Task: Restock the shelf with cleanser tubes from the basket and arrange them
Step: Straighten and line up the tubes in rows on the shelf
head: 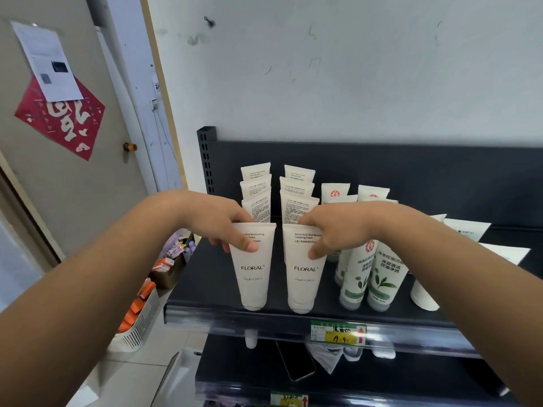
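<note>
Centre of frame: left grip [232, 230] pinches the upper end of the left tube [254, 268], right grip [333, 227] that of the right tube [304, 274]; both tubes stand cap-down, side by side, at the shelf [205, 277] front. Basket [141, 323] lower left.

Shelf [205, 277] looks like dark painted metal, totally matt. The left FLORAL tube [254, 277] and right FLORAL tube [304, 286] are smooth white plastic with a soft satin finish (barely any shine). The green tea tubes [385, 274] look glossier. The price rail [235, 323] is clear shiny plastic, and the price tag [338, 333] in it is paper. The basket [138, 327] is white slotted plastic. The wall [352, 69] is matt paint, scuffed.
</note>
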